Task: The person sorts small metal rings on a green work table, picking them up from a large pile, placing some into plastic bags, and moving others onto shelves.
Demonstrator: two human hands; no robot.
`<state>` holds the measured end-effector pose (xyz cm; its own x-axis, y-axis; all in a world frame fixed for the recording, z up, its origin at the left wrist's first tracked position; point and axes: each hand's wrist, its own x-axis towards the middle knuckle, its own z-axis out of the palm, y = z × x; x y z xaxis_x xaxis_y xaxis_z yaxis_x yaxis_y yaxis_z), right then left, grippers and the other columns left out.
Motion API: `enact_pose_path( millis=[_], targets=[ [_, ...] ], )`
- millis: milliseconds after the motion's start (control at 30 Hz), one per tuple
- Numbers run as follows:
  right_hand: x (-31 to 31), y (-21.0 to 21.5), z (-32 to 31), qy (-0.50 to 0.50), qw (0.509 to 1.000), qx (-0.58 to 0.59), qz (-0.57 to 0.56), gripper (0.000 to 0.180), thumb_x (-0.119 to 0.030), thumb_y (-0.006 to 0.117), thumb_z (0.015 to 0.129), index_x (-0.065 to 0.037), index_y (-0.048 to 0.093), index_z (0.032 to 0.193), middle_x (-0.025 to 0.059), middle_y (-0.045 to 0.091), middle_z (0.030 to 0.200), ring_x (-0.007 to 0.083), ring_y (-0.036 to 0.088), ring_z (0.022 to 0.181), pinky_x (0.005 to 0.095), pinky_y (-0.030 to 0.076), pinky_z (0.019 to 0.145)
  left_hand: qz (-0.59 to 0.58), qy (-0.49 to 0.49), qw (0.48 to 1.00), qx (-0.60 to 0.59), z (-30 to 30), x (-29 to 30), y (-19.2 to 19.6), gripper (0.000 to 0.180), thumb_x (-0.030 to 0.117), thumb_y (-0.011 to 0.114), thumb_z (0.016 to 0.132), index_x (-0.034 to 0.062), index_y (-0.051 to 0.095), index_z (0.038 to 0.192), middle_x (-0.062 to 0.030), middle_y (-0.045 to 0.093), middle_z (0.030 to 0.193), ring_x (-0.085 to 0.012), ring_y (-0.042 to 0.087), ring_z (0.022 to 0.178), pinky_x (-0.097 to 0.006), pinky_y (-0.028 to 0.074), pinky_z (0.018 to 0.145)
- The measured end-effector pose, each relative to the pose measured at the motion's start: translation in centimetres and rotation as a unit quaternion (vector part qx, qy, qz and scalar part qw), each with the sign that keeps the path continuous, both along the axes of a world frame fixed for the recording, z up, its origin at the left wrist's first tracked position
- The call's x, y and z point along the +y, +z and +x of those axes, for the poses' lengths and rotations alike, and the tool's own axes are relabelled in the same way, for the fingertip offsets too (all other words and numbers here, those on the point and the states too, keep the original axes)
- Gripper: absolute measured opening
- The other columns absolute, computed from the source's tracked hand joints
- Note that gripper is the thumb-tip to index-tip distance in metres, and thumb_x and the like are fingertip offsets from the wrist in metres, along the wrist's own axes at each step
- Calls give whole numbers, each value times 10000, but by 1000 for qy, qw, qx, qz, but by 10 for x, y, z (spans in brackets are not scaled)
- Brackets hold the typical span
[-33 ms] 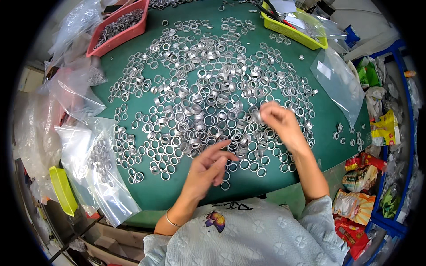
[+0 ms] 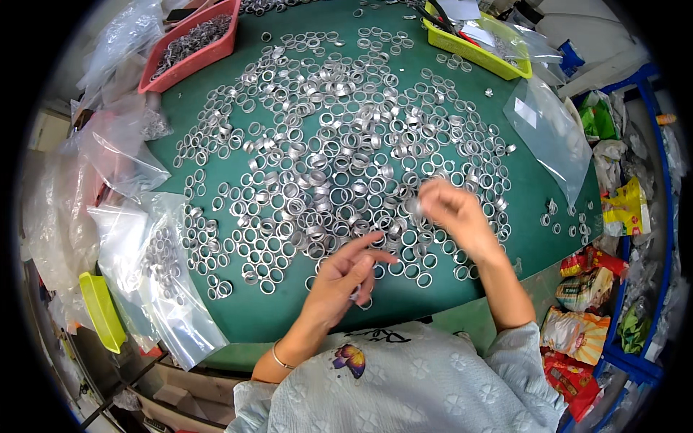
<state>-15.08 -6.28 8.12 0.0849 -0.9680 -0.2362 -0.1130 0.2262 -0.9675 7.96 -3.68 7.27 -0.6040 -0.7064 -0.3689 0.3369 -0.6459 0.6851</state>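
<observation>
A wide heap of silver metal rings point(image 2: 339, 155) lies on a green tabletop, some flat and some on edge. At the near edge of the heap is my left hand point(image 2: 338, 285), index finger stretched out and the other fingers curled. A bit of a metal ring point(image 2: 355, 291) shows in those curled fingers. To the right, my right hand point(image 2: 456, 213) is over the rings, thumb and fingers pinched together and smeared by motion. A blurred silver ring point(image 2: 416, 208) shows at its fingertips.
A pink tray point(image 2: 229, 43) of small metal pieces stands far left, a yellow-green tray point(image 2: 469, 49) far right. Clear plastic bags point(image 2: 137, 249) cover the left side, one with rings in it. Another clear bag point(image 2: 552, 141) lies right, beside a blue rack point(image 2: 635, 364).
My right hand has come slightly nearer to me and is blurred. My left hand has shifted a little to the right. The heap looks the same.
</observation>
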Motion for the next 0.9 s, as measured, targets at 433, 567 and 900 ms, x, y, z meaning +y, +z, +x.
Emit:
enact_pose_path(
  millis=[433,567,900],
  targets=[
    [-20,-22,-5,2,841,465,-275,108,-53,665,722,-38,627,822,54,569,978,249,500,926,348,398,785,147,-58,987,18,-25,20,-1,352,109,458,912,29,455,1254,-65,574,904,-112,515,708,-176,337,438],
    [15,-2,6,42,970,152,-186,80,-52,664,741,-30,616,800,66,595,894,243,553,864,336,425,776,145,-10,986,86,-22,20,-6,368,210,478,933,77,451,1275,-50,560,1068,-99,525,764,-186,376,520],
    [9,-37,-15,42,850,482,-207,496,-297,639,786,-56,505,1198,168,419,1287,366,345,1229,469,301,974,220,-4,975,41,-28,27,-11,219,231,507,913,26,582,930,-34,528,726,-124,506,693,-188,360,474]
  ],
)
